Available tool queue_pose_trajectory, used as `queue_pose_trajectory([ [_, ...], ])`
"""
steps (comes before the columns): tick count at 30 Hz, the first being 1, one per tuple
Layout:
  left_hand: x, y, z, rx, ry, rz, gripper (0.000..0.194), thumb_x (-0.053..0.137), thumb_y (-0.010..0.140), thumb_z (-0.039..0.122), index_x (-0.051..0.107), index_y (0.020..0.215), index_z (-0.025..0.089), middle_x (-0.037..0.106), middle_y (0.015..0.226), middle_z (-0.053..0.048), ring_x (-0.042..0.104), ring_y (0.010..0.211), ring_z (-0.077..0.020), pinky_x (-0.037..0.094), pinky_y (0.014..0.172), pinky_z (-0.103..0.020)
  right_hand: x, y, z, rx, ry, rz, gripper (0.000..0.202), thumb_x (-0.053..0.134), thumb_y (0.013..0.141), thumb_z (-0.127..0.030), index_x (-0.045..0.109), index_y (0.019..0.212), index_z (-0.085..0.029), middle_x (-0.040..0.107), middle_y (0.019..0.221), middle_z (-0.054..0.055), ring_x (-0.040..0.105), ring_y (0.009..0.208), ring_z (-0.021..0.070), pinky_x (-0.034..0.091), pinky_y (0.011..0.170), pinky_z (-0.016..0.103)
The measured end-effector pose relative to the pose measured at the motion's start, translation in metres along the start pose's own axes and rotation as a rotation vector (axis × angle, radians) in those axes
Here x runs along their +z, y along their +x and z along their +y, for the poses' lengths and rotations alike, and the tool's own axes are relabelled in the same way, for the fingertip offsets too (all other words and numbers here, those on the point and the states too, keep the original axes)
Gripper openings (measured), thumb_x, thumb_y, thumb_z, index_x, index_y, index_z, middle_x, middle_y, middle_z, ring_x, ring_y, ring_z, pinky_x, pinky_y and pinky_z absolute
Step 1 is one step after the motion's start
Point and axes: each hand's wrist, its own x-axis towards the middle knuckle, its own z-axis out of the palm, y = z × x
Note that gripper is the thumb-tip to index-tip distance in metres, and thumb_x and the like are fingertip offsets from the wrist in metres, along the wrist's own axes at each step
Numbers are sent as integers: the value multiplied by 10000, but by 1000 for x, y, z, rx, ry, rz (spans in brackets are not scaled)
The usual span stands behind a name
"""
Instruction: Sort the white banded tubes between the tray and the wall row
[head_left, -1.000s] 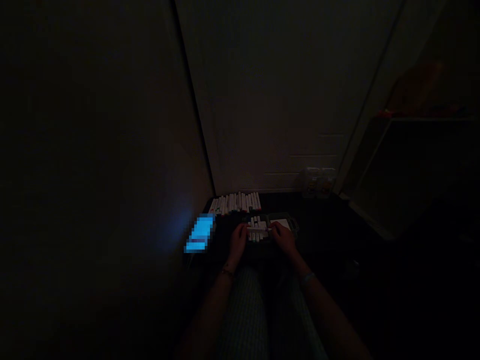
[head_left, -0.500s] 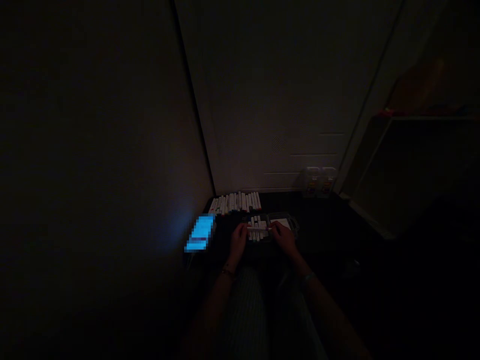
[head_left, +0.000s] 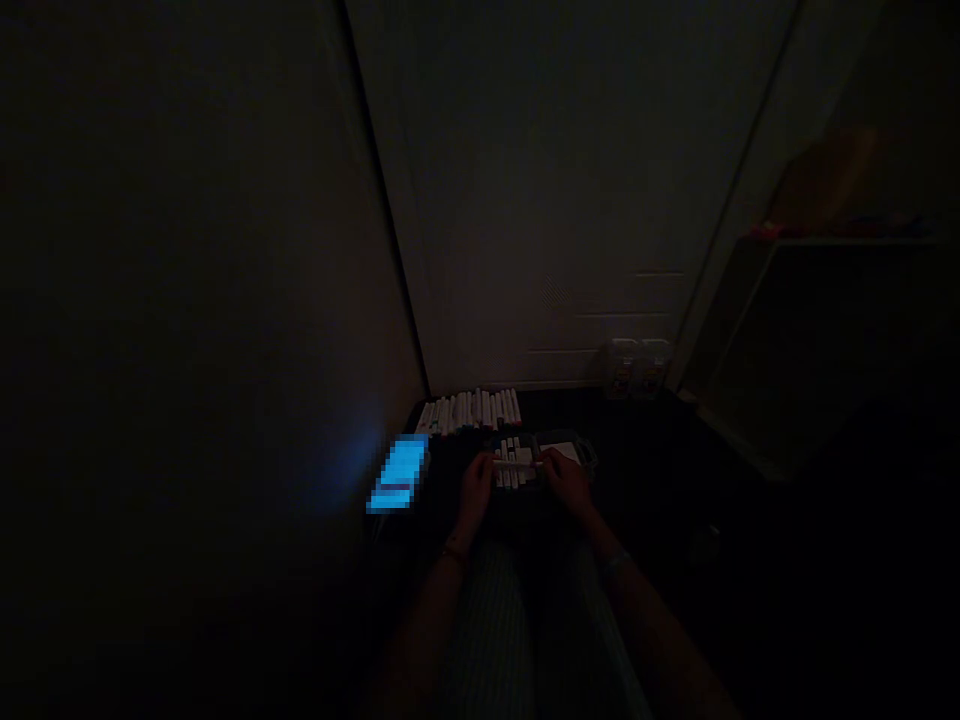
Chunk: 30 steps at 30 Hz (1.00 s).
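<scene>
A white marker [head_left: 514, 463] lies crosswise between my two hands, above an open clear case [head_left: 587, 449]. My left hand [head_left: 478, 478] is closed on its left end, and my right hand [head_left: 564, 475] is closed on its right end. Under it, several white markers [head_left: 512, 478] rest side by side in the left half of the case. Something flat and white [head_left: 559, 452] shows in the right half, partly covered by my right hand. Farther back on the left, a row of white markers [head_left: 469, 411] with coloured ends lies on the dark table.
A lit, pixelated blue screen [head_left: 400, 473] is at the table's left edge, beside the wall. Two clear cases [head_left: 636, 368] stand at the back right against the panel. At the far right is a shelf [head_left: 847, 240] with dim reddish items. The room is very dark.
The view has shifted slightly, and the scene looks dimmer. Both hands keep their hold on the marker, which appears almost unmoved over the case.
</scene>
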Motion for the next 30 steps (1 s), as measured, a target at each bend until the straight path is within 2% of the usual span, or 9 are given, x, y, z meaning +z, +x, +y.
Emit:
queue_pose_trajectory([
  [17, 2, 0, 0, 4, -7, -3, 295, 389, 790, 393, 574, 827, 167, 573, 720, -13, 526, 721, -141, 411, 684, -239, 3, 1, 5, -2, -8, -9, 271, 337, 815, -323, 574, 910, -234, 604, 745, -13, 518, 659, 118, 293, 539, 189],
  [24, 3, 1, -4, -31, -13, 21, 312, 395, 782, 403, 578, 853, 161, 586, 763, -24, 530, 737, -147, 416, 685, -243, 1, 1, 2, 22, -4, -22, 282, 337, 813, -341, 581, 905, -234, 599, 703, -16, 515, 626, 117, 284, 516, 189],
  [30, 2, 2, -9, 0, -3, 0, 303, 389, 791, 398, 577, 858, 170, 573, 738, -10, 523, 714, -138, 407, 685, -238, 0, 0, 2, -12, 14, 10, 300, 310, 823, -319, 582, 918, -237, 611, 763, -7, 527, 685, 124, 314, 559, 190],
])
